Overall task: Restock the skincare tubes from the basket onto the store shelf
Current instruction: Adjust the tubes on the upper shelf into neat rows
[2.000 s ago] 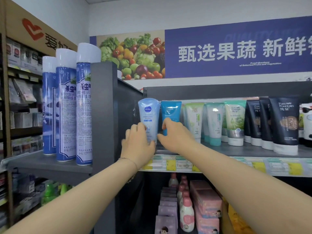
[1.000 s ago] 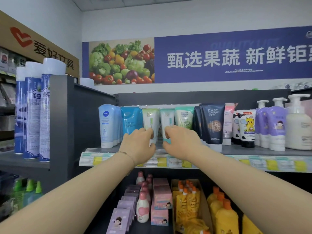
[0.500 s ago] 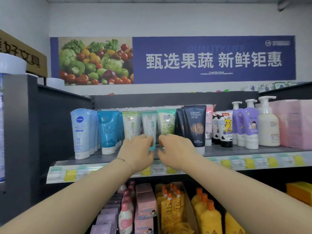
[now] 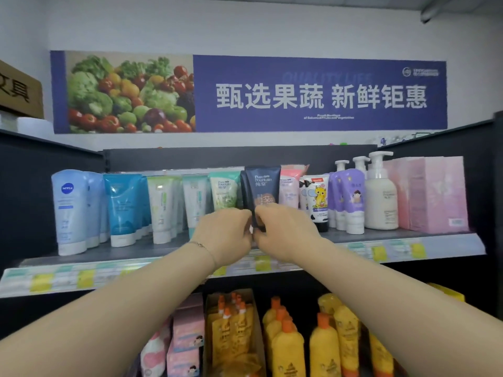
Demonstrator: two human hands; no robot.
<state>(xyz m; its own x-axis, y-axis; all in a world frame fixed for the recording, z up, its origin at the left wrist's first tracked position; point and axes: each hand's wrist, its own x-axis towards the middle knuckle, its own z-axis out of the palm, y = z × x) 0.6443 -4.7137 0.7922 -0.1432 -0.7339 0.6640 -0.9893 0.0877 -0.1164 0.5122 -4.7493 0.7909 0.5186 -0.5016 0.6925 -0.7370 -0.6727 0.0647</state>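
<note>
Hidden: the tips of the fingers (image 4: pixel 241 216) lie behind the knuckles, and both hands cover the dark tube (image 4: pixel 262 183) below its label, so its cap and base cannot be seen.
Hard to make out: whether the tube stands on the shelf (image 4: pixel 152 250) or is lifted just off it.
Left hand (image 4: pixel 224 236): back to the camera, fingers curled round the tube's left side, gripping it; a thin bracelet (image 4: pixel 202 246) sits at the wrist.
Right hand (image 4: pixel 285 232): fingers curled round the tube's right side, gripping it, knuckles almost touching the left's.
Dark tube: upright, rising above the fingers.
Neighbours: green tube (image 4: pixel 224 190) just left of the fingers, pink tube (image 4: pixel 290 186) just right.
</note>
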